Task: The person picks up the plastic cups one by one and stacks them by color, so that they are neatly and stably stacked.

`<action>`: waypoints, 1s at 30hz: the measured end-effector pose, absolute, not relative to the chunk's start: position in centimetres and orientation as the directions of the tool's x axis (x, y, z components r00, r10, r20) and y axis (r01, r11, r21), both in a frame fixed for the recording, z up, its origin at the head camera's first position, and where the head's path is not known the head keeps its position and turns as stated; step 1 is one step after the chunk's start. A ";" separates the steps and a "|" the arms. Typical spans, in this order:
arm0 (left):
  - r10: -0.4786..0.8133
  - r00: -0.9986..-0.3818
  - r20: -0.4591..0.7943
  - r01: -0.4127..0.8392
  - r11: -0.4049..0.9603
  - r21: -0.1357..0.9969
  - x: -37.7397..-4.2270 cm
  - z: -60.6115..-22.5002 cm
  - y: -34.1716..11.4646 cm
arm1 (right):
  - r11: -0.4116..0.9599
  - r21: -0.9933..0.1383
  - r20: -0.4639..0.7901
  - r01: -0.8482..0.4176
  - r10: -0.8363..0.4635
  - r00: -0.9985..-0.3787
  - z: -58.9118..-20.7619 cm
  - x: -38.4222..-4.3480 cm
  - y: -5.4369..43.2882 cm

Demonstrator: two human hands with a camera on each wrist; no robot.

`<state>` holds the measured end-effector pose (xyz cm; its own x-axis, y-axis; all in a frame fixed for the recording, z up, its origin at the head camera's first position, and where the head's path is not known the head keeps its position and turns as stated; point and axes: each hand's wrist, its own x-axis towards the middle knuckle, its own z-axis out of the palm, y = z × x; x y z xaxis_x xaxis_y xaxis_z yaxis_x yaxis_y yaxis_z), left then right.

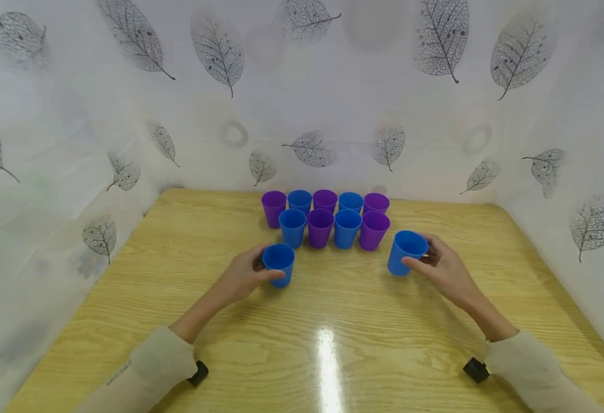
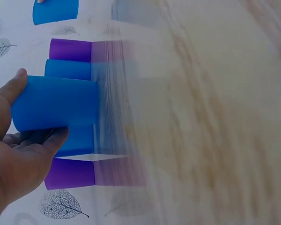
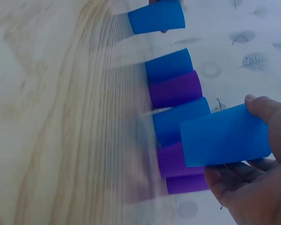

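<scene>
My left hand [image 1: 243,275] grips a blue cup [image 1: 279,265], thumb across its near side and fingers behind it. The cup's open mouth faces up. On the other side, my right hand [image 1: 447,269] holds a second blue cup [image 1: 404,258], slightly tilted, with the thumb on its near wall. In the left wrist view the blue cup [image 2: 56,103] lies between thumb and fingers. The right wrist view shows the other blue cup [image 3: 225,136] pinched the same way. Between and beyond the hands stand two rows of upright cups, purple ones [image 1: 320,229] alternating with blue ones [image 1: 347,229].
The wooden table [image 1: 384,344] reaches back to a white leaf-printed cloth [image 1: 312,103], which also hangs at both sides. At the left end of the back row stands a purple cup [image 1: 273,211]. A small black device [image 1: 476,370] sits at the right cuff, another [image 1: 198,373] at the left.
</scene>
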<state>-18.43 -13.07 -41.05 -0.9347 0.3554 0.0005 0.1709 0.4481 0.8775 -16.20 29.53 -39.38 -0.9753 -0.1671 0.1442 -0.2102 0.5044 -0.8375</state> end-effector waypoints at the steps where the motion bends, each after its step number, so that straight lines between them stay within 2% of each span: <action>1: 0.365 -0.931 0.000 0.173 0.441 0.881 -18.3 -41.1 -13.0 | 0.501 -0.839 0.143 -0.215 -0.178 -0.974 -39.2 -16.2 29.1; 13: 0.392 -0.920 0.003 0.182 0.418 0.890 -17.9 -40.9 -12.9 | 0.392 -0.870 0.180 -0.298 -0.310 -0.933 -37.9 -16.9 23.0; 20: 0.392 -0.920 -0.017 0.148 0.386 0.910 -17.7 -40.7 -13.2 | 0.281 -0.880 0.253 -0.383 -0.404 -0.879 -36.3 -17.8 17.7; 30: 0.398 -0.917 -0.017 0.151 0.385 0.910 -17.3 -40.6 -14.5 | 0.271 -0.860 0.280 -0.432 -0.458 -0.844 -34.3 -18.8 12.1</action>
